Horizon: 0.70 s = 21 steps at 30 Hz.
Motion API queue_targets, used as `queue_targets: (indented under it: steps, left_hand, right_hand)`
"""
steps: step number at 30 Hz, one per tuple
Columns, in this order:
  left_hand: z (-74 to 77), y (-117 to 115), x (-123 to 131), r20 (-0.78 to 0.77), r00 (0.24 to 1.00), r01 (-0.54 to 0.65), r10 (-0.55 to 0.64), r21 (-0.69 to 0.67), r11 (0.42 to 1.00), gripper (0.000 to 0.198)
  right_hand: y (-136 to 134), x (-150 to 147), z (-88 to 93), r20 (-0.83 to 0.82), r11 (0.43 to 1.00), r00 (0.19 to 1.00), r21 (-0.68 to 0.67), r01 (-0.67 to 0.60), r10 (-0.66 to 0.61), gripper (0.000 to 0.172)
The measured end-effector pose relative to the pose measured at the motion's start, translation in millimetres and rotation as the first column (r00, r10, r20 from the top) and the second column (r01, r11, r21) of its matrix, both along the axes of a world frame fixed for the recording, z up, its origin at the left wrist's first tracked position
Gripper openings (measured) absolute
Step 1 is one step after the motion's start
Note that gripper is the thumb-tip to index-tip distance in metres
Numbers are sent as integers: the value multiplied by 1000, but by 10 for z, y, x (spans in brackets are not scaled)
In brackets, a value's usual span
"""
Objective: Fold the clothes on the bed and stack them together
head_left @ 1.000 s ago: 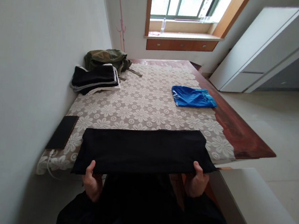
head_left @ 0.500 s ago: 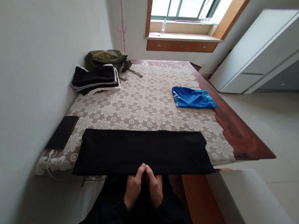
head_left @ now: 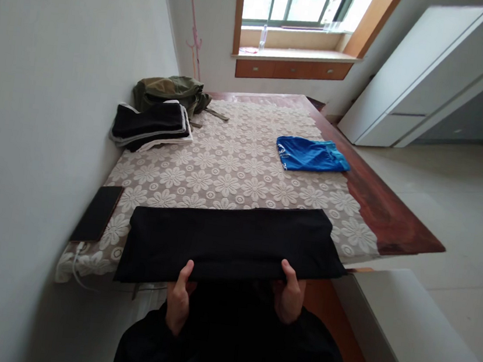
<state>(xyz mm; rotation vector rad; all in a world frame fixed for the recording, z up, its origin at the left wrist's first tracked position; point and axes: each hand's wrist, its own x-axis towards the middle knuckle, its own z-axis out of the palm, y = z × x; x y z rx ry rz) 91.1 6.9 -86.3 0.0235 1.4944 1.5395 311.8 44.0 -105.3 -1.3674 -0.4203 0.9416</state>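
A folded black garment lies lengthwise along the near edge of the table, its front side hanging slightly over. My left hand grips that near side left of its middle, thumb on top and fingers hidden underneath. Well to the right, my right hand pinches the same side in a like way, its thumb also on the cloth. Beyond the garment, toward the right, rests a folded blue garment with white print.
A lace tablecloth covers the wooden table. At the left are a black tablet with a white cable, folded black cloths with grey edging and a green backpack. A white bench-like surface stands at the right.
My hands, which were together at the middle of the garment's near side, have moved apart, left hand leftward and right hand rightward. The black garment has stayed about where it was.
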Motion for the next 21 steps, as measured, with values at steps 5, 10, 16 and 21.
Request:
queue_targets:
  steps: [5, 10, 16, 21]
  left_hand:
    - [113, 20, -201, 19, 987, -163, 162, 17, 987, 23]
    - [235, 92, -514, 18, 945, -328, 327, 40, 944, 17]
    - [266, 95, -608, -55, 927, -365, 370, 79, 927, 18]
    - [272, 116, -577, -95, 926, -354, 366, 120, 927, 25]
  right_hand:
    - [105, 239, 99, -33, 989, 989, 31, 146, -145, 57]
    - [172, 446, 155, -42, 977, 979, 65, 203, -200, 47]
    - [173, 440, 176, -72, 970, 971, 62, 234, -229, 45]
    - [183, 431, 220, -78, 970, 969, 39, 238, -235, 45]
